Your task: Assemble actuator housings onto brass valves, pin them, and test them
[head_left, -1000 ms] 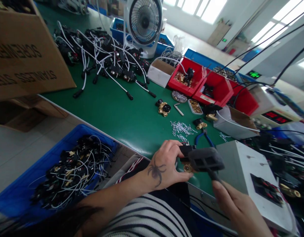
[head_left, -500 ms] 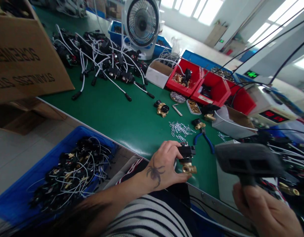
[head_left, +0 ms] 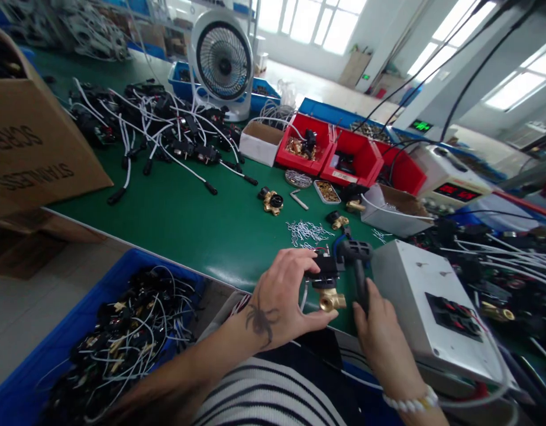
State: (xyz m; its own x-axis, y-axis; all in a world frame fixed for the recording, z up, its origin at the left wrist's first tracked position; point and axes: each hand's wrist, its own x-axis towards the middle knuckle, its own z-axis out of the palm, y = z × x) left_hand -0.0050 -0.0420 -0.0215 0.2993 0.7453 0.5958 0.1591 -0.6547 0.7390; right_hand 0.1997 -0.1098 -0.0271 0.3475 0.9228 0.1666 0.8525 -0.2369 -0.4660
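Note:
My left hand (head_left: 279, 290) grips a brass valve with a black actuator housing (head_left: 328, 284), fingers over the black top and thumb near the brass body. A white cable hangs beside it. In my right hand (head_left: 383, 331) is a black mallet (head_left: 356, 251), held by its handle; its head is close to the right side of the black housing. Whether the two touch, I cannot tell. Partly hidden behind the mallet head are blue-handled pliers (head_left: 341, 239). A pile of small wire clips (head_left: 306, 232) lies just beyond the valve.
Brass fittings (head_left: 273, 201) lie farther back on the green table (head_left: 179, 225). Red bins (head_left: 350, 163), a fan (head_left: 223, 62) and cabled black parts (head_left: 179, 142) stand behind. A grey metal box (head_left: 414, 284) is at right; a blue crate (head_left: 135, 260) sits low left.
The mallet has come down and left, from raised near the camera to beside the valve. My left hand keeps its grip on the valve. The view has shifted, showing more of the right side.

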